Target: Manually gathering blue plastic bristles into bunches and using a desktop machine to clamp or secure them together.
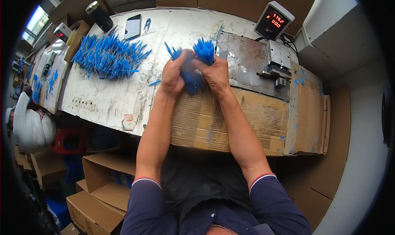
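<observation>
My left hand (172, 75) is closed around a bundle of thin blue strips (173, 51), whose pointed ends stick out above the thumb. Beside it, my right hand (216, 71) grips a denser bundle of the same blue strips (204, 50), ends upward. Between the palms more blue strips (191, 82) hang down, smeared by motion; which hand holds these I cannot tell. The hands nearly touch at the thumbs, above the edge of a cardboard sheet (197, 124). A large loose pile of blue strips (109, 58) lies to the left on the white worktable (111, 99).
A metal plate (242, 56) carries a small clamp-like fixture (277, 64) at the right. Behind it stands a box with a red digital display (275, 21). A phone (133, 26) and a dark cup (99, 16) sit at the back left. Cardboard boxes (96, 206) stand below left.
</observation>
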A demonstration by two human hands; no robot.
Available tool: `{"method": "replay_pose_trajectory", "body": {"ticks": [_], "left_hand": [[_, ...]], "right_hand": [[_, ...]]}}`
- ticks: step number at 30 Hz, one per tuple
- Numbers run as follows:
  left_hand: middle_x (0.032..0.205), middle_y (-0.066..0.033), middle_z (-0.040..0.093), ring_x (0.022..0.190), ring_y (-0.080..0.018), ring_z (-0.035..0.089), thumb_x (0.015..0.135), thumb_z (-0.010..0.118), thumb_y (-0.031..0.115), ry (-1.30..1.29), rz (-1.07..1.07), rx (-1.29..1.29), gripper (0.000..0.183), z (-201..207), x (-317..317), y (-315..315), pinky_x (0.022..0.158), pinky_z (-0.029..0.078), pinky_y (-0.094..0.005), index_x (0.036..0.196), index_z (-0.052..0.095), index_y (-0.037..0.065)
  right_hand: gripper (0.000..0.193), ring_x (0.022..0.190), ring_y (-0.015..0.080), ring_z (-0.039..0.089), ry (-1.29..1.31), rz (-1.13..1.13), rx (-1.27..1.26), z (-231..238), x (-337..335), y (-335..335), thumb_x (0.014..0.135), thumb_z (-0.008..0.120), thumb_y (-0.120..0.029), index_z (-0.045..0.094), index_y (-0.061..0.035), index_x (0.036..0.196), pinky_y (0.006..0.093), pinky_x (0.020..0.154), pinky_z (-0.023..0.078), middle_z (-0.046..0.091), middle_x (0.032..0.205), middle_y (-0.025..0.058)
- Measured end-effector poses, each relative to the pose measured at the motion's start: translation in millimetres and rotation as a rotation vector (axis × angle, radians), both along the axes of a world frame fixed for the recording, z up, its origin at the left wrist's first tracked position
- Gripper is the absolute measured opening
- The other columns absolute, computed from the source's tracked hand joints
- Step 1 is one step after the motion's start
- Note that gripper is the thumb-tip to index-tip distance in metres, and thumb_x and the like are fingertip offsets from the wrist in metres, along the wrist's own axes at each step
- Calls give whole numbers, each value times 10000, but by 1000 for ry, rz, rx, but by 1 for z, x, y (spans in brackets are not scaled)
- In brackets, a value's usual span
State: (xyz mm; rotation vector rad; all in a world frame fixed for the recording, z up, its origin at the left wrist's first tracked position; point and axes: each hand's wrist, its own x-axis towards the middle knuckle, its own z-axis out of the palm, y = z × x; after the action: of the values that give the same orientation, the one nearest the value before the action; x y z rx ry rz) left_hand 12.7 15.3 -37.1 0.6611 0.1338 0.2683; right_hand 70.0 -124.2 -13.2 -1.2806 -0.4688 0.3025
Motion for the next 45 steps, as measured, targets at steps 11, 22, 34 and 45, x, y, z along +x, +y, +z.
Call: {"method": "replay_pose_trajectory", "body": {"ticks": [11, 22, 34, 45], "left_hand": [[1130, -153, 711, 978, -226, 707, 1052, 542, 152, 34, -3, -20, 252, 5, -4, -2, 873, 602, -373, 1215, 615, -27], [1049, -135, 729, 903, -212, 726, 989, 627, 90, 56, -9, 63, 219, 10, -5, -4, 827, 618, -350, 1182, 644, -12], [1062, -82, 715, 885, -146, 683, 913, 738, 90, 86, 56, 183, 220, 13, -6, -8, 762, 566, -267, 1114, 679, 24], [1001, -65, 699, 876, -150, 686, 892, 751, 94, 114, 36, 246, 253, 11, -7, -8, 770, 570, -281, 1120, 668, 21]], "right_hand": [[139, 710, 61, 622, 277, 81, -36, 14, 0, -10, 861, 773, -34, 751, -11, 996, 217, 622, 494, 713, 827, 3], [158, 576, 30, 542, 213, 108, -62, 9, 2, -10, 848, 789, -54, 755, -33, 1002, 208, 488, 410, 691, 782, -14], [180, 609, 23, 551, 211, 91, 36, 14, -5, -7, 854, 788, -53, 752, -21, 1027, 206, 518, 420, 706, 805, -16], [97, 527, 26, 501, 235, 91, -81, 14, 0, -11, 859, 777, -75, 771, -50, 952, 209, 436, 343, 659, 704, -28]]}}
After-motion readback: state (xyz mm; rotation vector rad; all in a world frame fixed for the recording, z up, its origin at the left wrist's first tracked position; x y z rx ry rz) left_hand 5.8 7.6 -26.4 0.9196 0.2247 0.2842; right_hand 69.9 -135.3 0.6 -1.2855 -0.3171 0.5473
